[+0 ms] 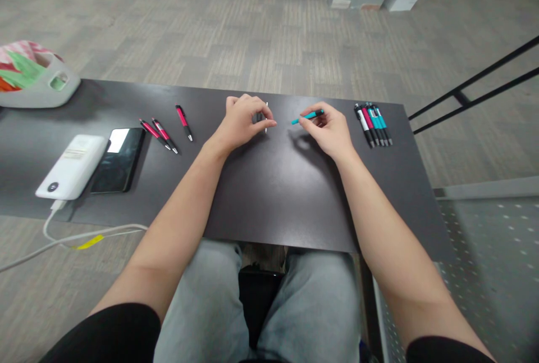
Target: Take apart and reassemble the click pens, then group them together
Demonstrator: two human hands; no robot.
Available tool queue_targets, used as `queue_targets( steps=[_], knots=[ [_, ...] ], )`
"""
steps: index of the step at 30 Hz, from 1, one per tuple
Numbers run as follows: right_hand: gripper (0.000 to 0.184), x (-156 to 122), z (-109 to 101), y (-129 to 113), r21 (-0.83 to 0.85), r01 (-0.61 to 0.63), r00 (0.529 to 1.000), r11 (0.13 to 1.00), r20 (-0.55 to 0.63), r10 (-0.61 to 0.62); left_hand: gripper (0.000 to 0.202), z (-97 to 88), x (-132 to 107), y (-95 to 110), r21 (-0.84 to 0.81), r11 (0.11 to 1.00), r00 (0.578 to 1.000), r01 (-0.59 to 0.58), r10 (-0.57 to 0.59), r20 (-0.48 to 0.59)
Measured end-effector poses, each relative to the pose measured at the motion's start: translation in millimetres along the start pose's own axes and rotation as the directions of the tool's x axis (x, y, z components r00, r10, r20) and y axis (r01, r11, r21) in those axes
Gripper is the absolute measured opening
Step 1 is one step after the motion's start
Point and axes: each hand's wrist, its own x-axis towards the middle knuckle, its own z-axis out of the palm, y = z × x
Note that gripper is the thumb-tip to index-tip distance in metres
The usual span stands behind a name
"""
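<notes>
Over the far middle of the table, my left hand (246, 121) is curled with thumb and forefinger close together around a thin light-coloured rod (266, 130). Only short bits of the rod show above and below the fingers, so its kind is unclear. My right hand (330, 130) pinches a teal pen (301, 119) with a black end, held tilted just above the tabletop. To its right lies a row of several pens (373, 125), one white, one pink and some teal, with black grips. Left of my left hand are three pink and black pens (184, 122), one apart from the other two.
A black phone (120, 166) and a white power bank (71, 166) with a cable (105, 231) lie on the dark table (278, 200). At the far left stands a white basket (63, 85) holding coloured cloth. A black metal frame (463, 99) rises beyond the right edge.
</notes>
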Motion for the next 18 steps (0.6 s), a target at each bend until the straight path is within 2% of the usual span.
queue_targets(
  steps=[5,11,18],
  knots=[
    [0.02,-3,0,-6,-0.044,0.016,0.999,0.999,0.035,-0.014,0.015,10.3,2,9,0.016,0.997,0.991,0.08,-0.078,-0.105],
    [0.019,-4,-1,-9,-0.145,0.024,0.994,0.989,0.108,-0.008,0.025,20.9,3,11,0.049,0.997,0.995,0.064,-0.061,-0.077],
    [0.019,-6,-2,-9,-0.401,0.203,0.965,0.893,0.238,-0.113,0.023,27.5,7,12,0.045,0.998,0.998,0.034,-0.032,-0.047]
  ],
)
